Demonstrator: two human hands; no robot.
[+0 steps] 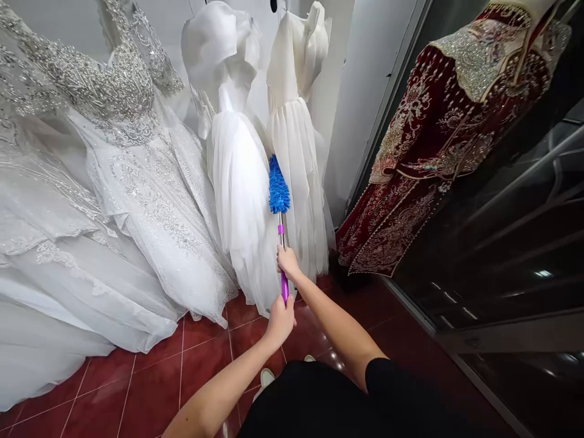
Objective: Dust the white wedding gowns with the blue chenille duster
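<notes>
Both my hands are wrapped round the handle of a duster (279, 193), which has a fluffy blue head and a silver and purple pole. Lower on the purple grip is my left hand (280, 322), closed. Higher up, where the pole turns silver, my right hand (287, 261) is closed on it too. The blue head points away from me, in front of the gap between a white draped gown (239, 182) and a cream gown (296, 158). Whether its fibres touch the fabric I cannot tell.
Beaded white wedding gowns (132, 164) hang on the left, their hems near the red tiled floor (155, 389). On the right hangs a dark red embroidered outfit (424, 134), beside a dark glassy panel (515, 243). My shoe (267, 377) shows below.
</notes>
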